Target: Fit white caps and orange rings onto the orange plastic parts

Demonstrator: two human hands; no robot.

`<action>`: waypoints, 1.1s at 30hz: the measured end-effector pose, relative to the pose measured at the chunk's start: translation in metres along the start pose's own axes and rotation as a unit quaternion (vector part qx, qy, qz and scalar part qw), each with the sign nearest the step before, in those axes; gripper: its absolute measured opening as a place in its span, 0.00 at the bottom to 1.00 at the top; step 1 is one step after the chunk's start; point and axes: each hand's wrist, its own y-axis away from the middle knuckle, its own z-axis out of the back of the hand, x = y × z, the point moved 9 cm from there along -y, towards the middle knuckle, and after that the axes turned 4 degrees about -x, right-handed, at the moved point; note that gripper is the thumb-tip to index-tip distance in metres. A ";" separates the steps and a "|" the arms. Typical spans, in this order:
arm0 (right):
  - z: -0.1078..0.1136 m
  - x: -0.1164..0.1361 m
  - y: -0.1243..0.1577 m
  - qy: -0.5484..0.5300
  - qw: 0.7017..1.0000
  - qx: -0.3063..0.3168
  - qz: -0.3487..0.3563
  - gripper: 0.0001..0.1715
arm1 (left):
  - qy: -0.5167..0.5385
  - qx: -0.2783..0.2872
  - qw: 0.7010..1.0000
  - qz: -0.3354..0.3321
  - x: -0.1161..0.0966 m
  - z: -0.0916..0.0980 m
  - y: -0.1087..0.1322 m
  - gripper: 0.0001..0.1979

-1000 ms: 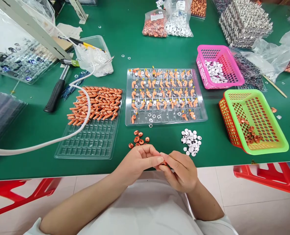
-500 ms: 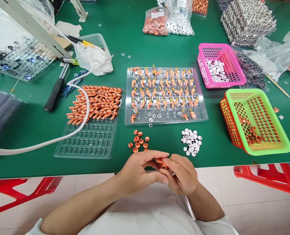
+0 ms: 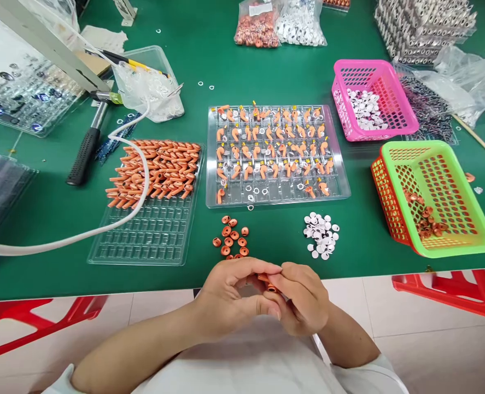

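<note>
In front of my body, just off the table's near edge, I hold an orange earbud shell [image 3: 271, 288] with a dark round opening. My right hand [image 3: 305, 300] pinches it between thumb and fingers. My left hand [image 3: 234, 295] curls around its other side, thumb and forefinger meeting the right hand. The fingers hide much of the shell. Beyond the left hand lie several loose orange earbud caps [image 3: 234, 235]. A small heap of white discs [image 3: 321, 235] is beyond the right hand. Further back is a clear tray [image 3: 278, 201] of orange earbud parts with yellow tips.
On the left, a second clear tray [image 3: 138, 253] holds rows of orange stems, with a white cable [image 3: 115, 224] lying across it. A hammer [image 3: 85, 150] lies behind. At right stand a pink basket [image 3: 340, 117] with white discs and a green basket [image 3: 451, 253] with copper-coloured parts.
The view has shifted slightly. Both hands stay together around the earbud shell, which is a little lower and turned slightly. Nothing was taken up or let go.
</note>
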 end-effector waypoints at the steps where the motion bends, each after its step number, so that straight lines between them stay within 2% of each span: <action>1: 0.000 0.000 0.000 -0.006 1.000 -0.002 -0.002 0.14 | -0.002 0.001 1.000 -0.006 -0.002 0.000 0.000 0.21; 9: -0.003 -0.002 -0.002 -0.039 0.999 0.007 -0.031 0.15 | -0.031 0.014 0.997 -0.067 -0.012 -0.003 0.003 0.22; 16: -0.007 -0.005 -0.006 -0.060 0.997 0.003 -0.042 0.15 | -0.097 0.030 0.987 -0.125 -0.020 -0.003 0.004 0.19; 22: -0.012 -0.015 0.000 -0.058 0.996 -0.008 -0.063 0.16 | -0.111 0.003 0.990 -0.086 -0.014 0.006 -0.003 0.15; 26: -0.015 -0.027 0.001 -0.088 0.986 0.024 -0.139 0.14 | -0.076 0.004 0.997 -0.030 -0.009 0.006 -0.013 0.17; 28: -0.014 -0.037 0.002 -0.129 0.969 0.029 -0.209 0.12 | -0.073 0.018 0.997 -0.006 -0.009 0.003 -0.019 0.16; 30: -0.015 -0.052 0.006 -0.202 0.929 0.015 -0.309 0.08 | -0.101 0.039 0.994 -0.001 -0.013 0.000 -0.024 0.16; 31: -0.018 -0.060 0.011 -0.250 0.895 0.003 -0.370 0.05 | -0.121 0.049 0.991 -0.005 -0.015 -0.001 -0.026 0.16; 33: -0.026 -0.074 0.023 -0.356 0.796 -0.030 -0.488 0.06 | -0.163 0.055 0.985 -0.023 -0.020 -0.002 -0.029 0.16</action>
